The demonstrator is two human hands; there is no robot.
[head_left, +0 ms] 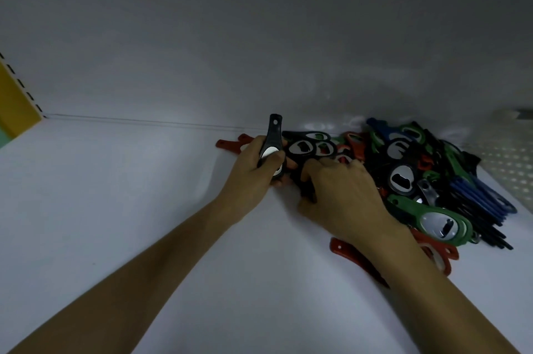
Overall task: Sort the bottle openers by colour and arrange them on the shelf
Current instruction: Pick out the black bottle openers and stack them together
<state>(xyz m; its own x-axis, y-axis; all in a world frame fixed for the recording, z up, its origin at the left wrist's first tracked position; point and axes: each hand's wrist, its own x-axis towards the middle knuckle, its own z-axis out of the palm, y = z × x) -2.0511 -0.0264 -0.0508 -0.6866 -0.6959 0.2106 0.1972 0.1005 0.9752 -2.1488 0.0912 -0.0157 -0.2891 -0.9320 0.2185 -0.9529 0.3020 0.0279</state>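
Observation:
A mixed pile of bottle openers [418, 177] in black, green, red and blue lies on the white shelf [115, 209] at the right, against the back wall. My left hand [253, 172] grips a black opener [272, 140], its handle pointing up and away. My right hand [343, 192] reaches into the pile's left edge, fingers curled around dark openers there; what it holds is hidden under the hand. A red opener [230, 144] lies behind my left hand. Another red opener [357, 258] shows beneath my right wrist.
The shelf's white back wall [259, 65] rises right behind the pile. A yellow upright with slots [14, 99] bounds the shelf on the left. A perforated white panel [507, 163] stands at the far right.

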